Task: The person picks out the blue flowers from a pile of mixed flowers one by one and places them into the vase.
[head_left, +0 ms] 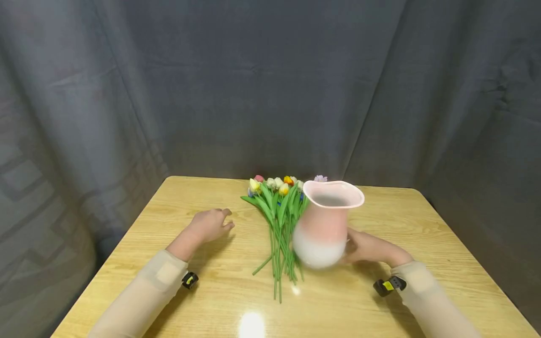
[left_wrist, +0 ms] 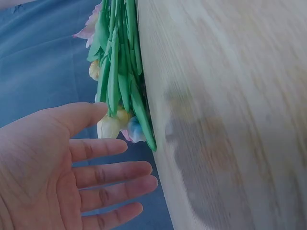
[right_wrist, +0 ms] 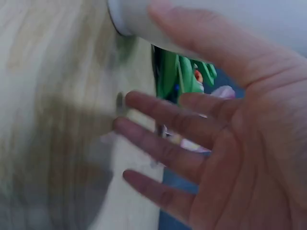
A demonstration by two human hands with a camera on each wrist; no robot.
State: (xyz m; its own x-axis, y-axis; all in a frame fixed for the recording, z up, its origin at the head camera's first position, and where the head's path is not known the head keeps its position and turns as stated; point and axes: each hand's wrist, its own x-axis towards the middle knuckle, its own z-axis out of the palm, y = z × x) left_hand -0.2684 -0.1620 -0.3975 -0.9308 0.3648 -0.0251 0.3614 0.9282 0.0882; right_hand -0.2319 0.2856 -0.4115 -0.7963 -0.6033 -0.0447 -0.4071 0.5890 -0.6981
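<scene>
A pink and white vase (head_left: 323,230) with a wavy rim leans a little to the right, overlapping the stems of a bunch of artificial tulips (head_left: 279,211). My right hand (head_left: 365,246) is at the vase's right side. In the right wrist view its thumb (right_wrist: 201,33) lies against the white vase wall, and the other fingers are spread, with nothing between them. On the left, my left hand (head_left: 210,224) hovers above the table, palm toward the flowers and apart from them. Its fingers (left_wrist: 115,173) are loosely extended and hold nothing.
The tulips lie on a light wooden table (head_left: 177,206), blossoms toward the far edge and green stems toward me. Grey curtains (head_left: 253,94) hang behind and at both sides. Each sleeved wrist carries a small black device (head_left: 190,280).
</scene>
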